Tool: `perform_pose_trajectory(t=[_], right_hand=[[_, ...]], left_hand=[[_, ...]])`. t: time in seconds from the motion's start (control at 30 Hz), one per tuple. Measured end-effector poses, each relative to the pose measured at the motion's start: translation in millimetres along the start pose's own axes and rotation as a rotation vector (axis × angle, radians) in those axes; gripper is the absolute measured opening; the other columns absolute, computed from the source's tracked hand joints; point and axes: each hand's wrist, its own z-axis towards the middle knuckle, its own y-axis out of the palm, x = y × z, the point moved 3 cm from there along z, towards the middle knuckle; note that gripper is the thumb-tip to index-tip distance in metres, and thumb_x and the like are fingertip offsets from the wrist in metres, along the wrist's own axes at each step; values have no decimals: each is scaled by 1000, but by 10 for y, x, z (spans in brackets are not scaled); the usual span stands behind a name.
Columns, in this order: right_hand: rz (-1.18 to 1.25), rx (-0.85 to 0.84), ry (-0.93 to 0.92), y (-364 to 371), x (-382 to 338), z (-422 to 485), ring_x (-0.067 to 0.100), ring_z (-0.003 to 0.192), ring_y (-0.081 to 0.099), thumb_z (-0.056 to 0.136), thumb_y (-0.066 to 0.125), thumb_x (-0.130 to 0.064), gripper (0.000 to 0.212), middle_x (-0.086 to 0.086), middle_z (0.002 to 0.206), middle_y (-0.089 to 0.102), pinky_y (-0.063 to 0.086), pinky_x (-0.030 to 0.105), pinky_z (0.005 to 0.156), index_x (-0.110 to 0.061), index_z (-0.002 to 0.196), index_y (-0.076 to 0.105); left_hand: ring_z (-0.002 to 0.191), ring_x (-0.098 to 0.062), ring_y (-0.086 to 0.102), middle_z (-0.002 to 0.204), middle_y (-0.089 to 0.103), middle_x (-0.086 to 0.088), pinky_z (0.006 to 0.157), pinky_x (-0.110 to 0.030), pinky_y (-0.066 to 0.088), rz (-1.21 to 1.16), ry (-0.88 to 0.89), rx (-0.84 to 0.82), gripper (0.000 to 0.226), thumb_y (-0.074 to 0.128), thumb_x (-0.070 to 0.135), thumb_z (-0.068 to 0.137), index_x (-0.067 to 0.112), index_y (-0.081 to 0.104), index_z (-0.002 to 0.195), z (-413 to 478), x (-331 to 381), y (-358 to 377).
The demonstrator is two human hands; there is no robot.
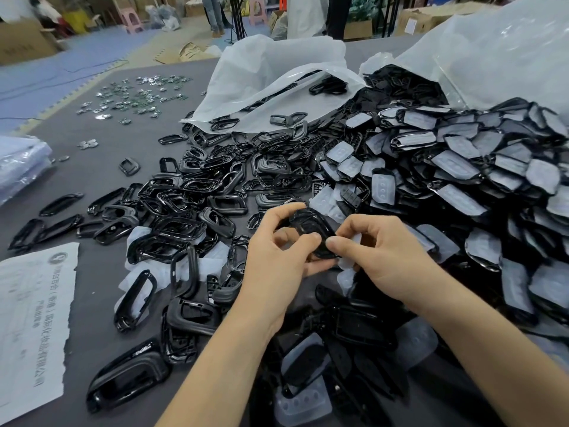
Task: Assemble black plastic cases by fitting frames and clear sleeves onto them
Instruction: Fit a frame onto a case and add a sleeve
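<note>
Bare forearms (221, 365) enter from the lower edge & meet at centre. L hand (277, 260) & R hand (378, 257) both pinch one glossy black oval plastic case (311, 224), held just above the table. Thumb tips sit nearly together on its near end; L index curls over its far rim, R fingers wrap its right side. Translucent soft clear sleeve (346, 263) shows just under the R fingers, touching the case; how far it is fitted cannot be told.

- Below grip, nearer cam: more black parts & a clear moulded sleeve w/ button bumps (301, 402).
- L of grip: loose heap of black oval plastic frames (184, 195) on dark grey tabletop (92, 167).
- R of grip: large heap of sleeved black cases (462, 167).
- Beyond grip: open white plastic bags (277, 75) spilling black parts.
- Far L: torn printed white paper sheet (34, 303).
- Beyond-L: scattered small silvery parts (132, 97).
</note>
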Motion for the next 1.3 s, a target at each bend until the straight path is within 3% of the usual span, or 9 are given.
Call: perform_pose_trajectory(t=[0.1, 0.17, 0.23, 0.4, 0.53, 0.7, 0.87, 1.03, 1.3], right_hand=[[-164, 34, -54, -20, -13, 8, 2, 43, 42, 83, 71, -24, 22, -9, 53, 50, 33, 13, 48, -19, 66, 59], [-298, 46, -127, -48, -47, 5, -1, 57, 49, 82, 72, -22, 23, -8, 66, 52, 35, 10, 57, -21, 66, 56], [-391, 11, -210, -68, -86, -3, 0, 67, 49, 83, 72, -18, 24, -7, 73, 51, 35, 10, 62, -22, 68, 53], [-453, 73, -326, -114, -150, -28, 2, 66, 48, 79, 75, -21, 17, -9, 73, 50, 36, 17, 63, -17, 70, 61], [-352, 197, -408, -160, -234, -47, 14, 62, 51, 72, 80, -20, 16, -8, 71, 52, 42, 19, 60, -14, 72, 66], [-3, 216, -453, -223, -263, -75, 16, 71, 57, 79, 70, -8, 10, -5, 81, 56, 51, 32, 68, -17, 84, 69], [-79, 323, -624, -215, -311, -138, 16, 77, 58, 84, 67, -10, 15, 0, 89, 56, 52, 31, 72, -9, 99, 68], [-247, 433, -823, -113, -347, -224, 10, 80, 58, 88, 65, -5, 14, 8, 90, 61, 49, 17, 75, 0, 100, 68], [-292, 494, -877, -86, -326, -246, 13, 77, 59, 84, 68, 2, 8, 8, 86, 62, 51, 20, 72, 3, 92, 69]], left_hand=[[77, -4, 64, 103, 53, 3, 68, -24, 56, 601, 339, 5, 53, 65, 2, 84, 39, 55, 120, -10, 116, -43], [101, -8, 58, 118, 53, 11, 78, -28, 54, 1035, 639, -50, 57, 69, 6, 81, 38, 54, 126, -51, 168, 12], [107, -14, 54, 116, 59, 10, 83, -30, 51, 1206, 793, -89, 46, 72, 5, 78, 28, 65, 118, -63, 164, 39], [83, -17, 65, 86, 68, 7, 69, -42, 53, 1132, 741, -60, 10, 71, 18, 81, 20, 73, 91, -51, 155, 6], [76, -15, 66, 86, 66, 10, 63, -40, 54, 1077, 779, -12, 10, 66, 21, 85, 23, 68, 94, -97, 190, 33], [75, -11, 62, 90, 66, 2, 62, -29, 50, 940, 1014, 121, 8, 66, 10, 88, 10, 70, 95, -162, 292, -3], [89, -11, 61, 92, 63, -14, 77, -13, 49, 807, 1247, 217, 10, 65, -2, 88, 2, 69, 96, -244, 320, -51], [101, -15, 65, 100, 60, -8, 81, -16, 51, 770, 1293, 163, 24, 68, -6, 85, 9, 59, 101, -224, 290, -42], [109, -22, 63, 105, 53, -7, 83, -25, 55, 724, 1320, 82, 8, 59, 1, 94, 5, 59, 100, -228, 275, -13]])
